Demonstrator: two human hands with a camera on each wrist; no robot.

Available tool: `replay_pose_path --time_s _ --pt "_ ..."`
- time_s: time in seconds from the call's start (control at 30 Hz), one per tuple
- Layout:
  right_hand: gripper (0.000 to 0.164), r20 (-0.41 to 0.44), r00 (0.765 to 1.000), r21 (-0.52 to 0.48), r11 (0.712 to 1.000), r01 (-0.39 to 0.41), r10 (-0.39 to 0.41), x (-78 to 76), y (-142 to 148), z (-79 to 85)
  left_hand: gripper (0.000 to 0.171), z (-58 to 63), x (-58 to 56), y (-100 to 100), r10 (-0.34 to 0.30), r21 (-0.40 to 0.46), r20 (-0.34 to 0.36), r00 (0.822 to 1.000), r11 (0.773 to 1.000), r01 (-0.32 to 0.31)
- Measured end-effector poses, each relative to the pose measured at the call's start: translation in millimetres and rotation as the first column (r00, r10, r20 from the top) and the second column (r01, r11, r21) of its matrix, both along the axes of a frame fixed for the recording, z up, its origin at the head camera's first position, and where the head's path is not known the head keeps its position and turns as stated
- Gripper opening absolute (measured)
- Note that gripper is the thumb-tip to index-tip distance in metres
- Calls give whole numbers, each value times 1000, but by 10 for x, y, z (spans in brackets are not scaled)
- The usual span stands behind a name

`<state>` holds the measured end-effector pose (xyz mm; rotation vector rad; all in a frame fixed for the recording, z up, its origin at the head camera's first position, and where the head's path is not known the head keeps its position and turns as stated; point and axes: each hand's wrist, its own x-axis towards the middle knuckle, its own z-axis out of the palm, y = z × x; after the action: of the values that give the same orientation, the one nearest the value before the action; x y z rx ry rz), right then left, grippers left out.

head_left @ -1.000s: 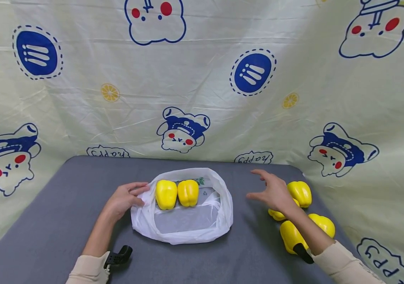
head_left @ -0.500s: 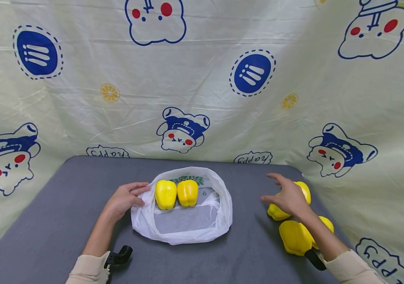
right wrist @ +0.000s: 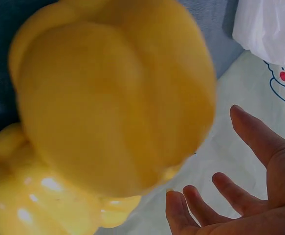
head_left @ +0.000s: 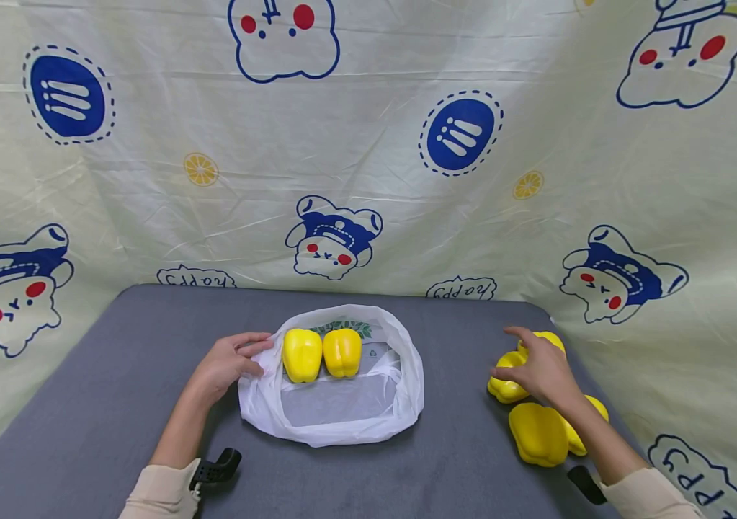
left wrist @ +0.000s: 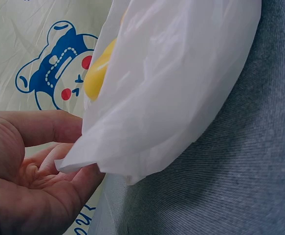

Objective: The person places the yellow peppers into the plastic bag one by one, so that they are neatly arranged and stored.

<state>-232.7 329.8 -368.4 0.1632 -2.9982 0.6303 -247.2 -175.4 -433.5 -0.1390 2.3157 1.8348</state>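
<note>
The left hand (head_left: pixel 220 366) holds between its fingers the edge of the white bag (head_left: pixel 342 434) with two yellow peppers (head_left: pixel 303 355) inside, while the right hand (head_left: pixel 542 371), fingers apart, is near the other peppers (head_left: pixel 538 436).

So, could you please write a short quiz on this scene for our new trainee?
1. Count: how many yellow peppers show inside the white bag in the head view?

2. True or false: the left hand is touching the white bag.

3. Multiple choice: where is the right hand?
a) Inside the white bag
b) At the loose peppers outside the white bag
c) On top of the left hand

Key: 1. Two. 2. True. 3. b.
</note>
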Motion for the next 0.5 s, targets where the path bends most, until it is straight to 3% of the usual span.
replay_pose_path --time_s 0.5 --pt "81 45 997 85 995 55 -59 38 200 -98 64 -3 1 -1 -4 -1 -8 1000 1000 4"
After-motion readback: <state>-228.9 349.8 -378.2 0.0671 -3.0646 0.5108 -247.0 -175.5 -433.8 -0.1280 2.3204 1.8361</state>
